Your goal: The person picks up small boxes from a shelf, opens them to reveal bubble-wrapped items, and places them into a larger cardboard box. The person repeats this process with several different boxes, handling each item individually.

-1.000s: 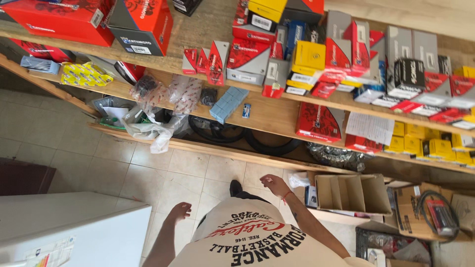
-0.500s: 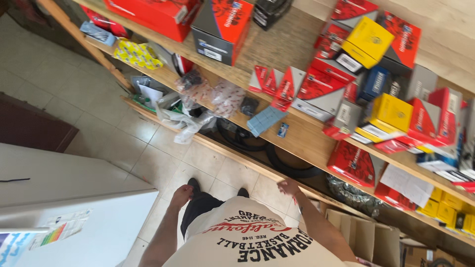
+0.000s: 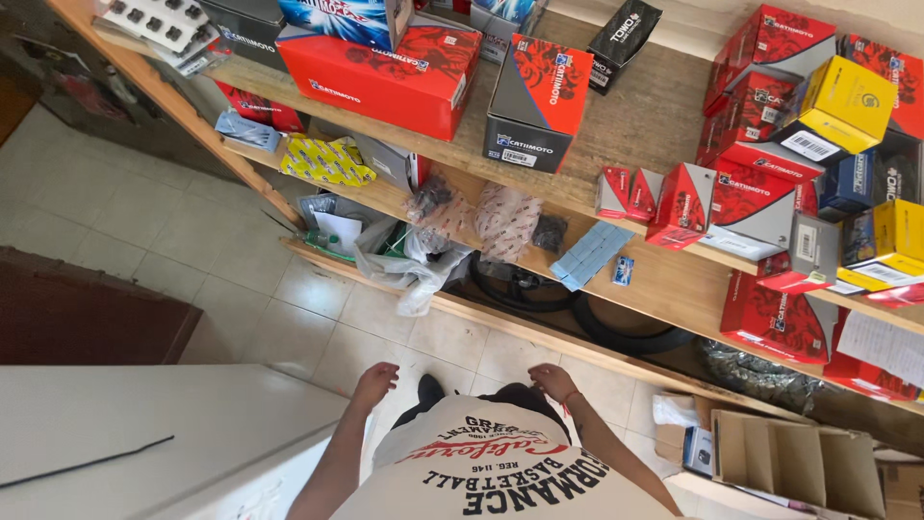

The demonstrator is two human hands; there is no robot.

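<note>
Wooden shelves (image 3: 664, 116) fill the wall, stacked with red, grey and yellow boxes; a big red box (image 3: 385, 77) lies on the upper board. A white counter (image 3: 125, 433) sits at the person's left side. Black tyres (image 3: 577, 313) lie under the lowest shelf (partly in shadow). Both hands hang empty above the tiled floor (image 3: 318, 327): left hand (image 3: 375, 382) near the counter's edge with fingers loosely curled, right hand (image 3: 552, 380) likewise curled, holding nothing.
</note>
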